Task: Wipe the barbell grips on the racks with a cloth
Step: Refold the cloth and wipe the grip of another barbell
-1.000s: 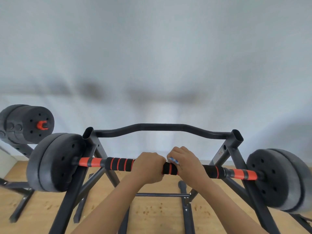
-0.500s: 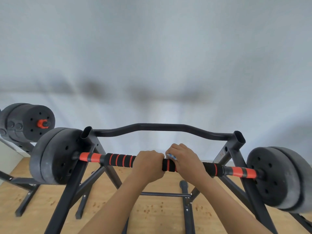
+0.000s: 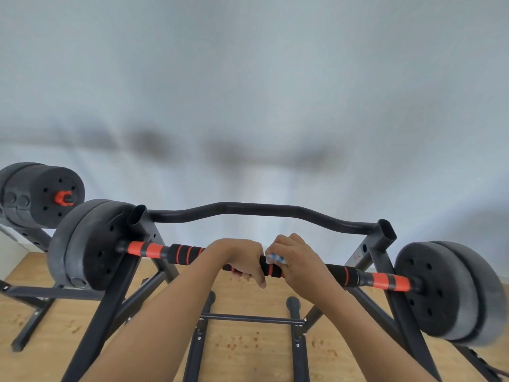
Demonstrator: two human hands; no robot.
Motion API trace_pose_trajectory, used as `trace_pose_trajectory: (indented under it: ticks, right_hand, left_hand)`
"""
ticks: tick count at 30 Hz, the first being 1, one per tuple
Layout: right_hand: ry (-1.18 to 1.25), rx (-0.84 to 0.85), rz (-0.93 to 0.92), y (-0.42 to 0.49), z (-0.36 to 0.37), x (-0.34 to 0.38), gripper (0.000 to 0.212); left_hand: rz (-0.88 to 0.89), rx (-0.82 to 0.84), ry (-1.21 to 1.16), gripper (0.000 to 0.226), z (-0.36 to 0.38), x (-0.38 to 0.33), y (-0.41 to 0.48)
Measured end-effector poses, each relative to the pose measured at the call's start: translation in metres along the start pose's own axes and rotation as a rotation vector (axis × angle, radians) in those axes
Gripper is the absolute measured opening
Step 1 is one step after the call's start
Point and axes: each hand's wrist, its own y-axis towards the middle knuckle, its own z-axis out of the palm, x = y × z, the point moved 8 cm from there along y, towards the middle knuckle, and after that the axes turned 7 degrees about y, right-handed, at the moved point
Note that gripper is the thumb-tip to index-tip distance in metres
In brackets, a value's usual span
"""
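Observation:
A barbell with a black foam grip banded in orange (image 3: 184,253) lies across a dark metal rack (image 3: 382,235), with grey weight plates on its left end (image 3: 91,244) and right end (image 3: 451,290). My left hand (image 3: 239,260) is wrapped around the middle of the grip. Right beside it, my right hand (image 3: 297,260) presses a small white and blue cloth (image 3: 274,259) onto the grip; most of the cloth is hidden under the fingers.
A second barbell's plates (image 3: 41,194) rest on another rack at the far left. The rack's curved back bar (image 3: 248,209) runs behind my hands, its floor legs and crossbar (image 3: 252,318) stand below on the wooden floor (image 3: 248,351). A pale wall fills the upper view.
The view has shifted slightly, so the rack and barbell sit more to the right. Both hands stay clenched on the middle of the grip with little movement along it.

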Motion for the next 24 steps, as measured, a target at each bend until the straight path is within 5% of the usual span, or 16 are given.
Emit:
trace_pose_trajectory:
  ticks: [9,15,19,24]
  right_hand:
    - [0.059,0.221,0.364,-0.021,-0.026,-0.018,0.026]
    - [0.098,-0.047,0.255,-0.022,-0.021,-0.018,0.004]
    - [0.064,-0.141,0.224,-0.023,-0.016,-0.019,0.014]
    - [0.079,-0.091,0.29,-0.011,-0.014,-0.025,0.017]
  left_hand:
    - [0.018,0.065,-0.077,0.034,0.0,0.001,0.0]
    - [0.013,0.033,-0.067,0.037,0.001,0.001,0.0]
    - [-0.03,-0.022,-0.029,0.036,0.001,0.002,0.0]
    - [-0.065,-0.199,0.152,0.031,-0.005,-0.004,-0.014]
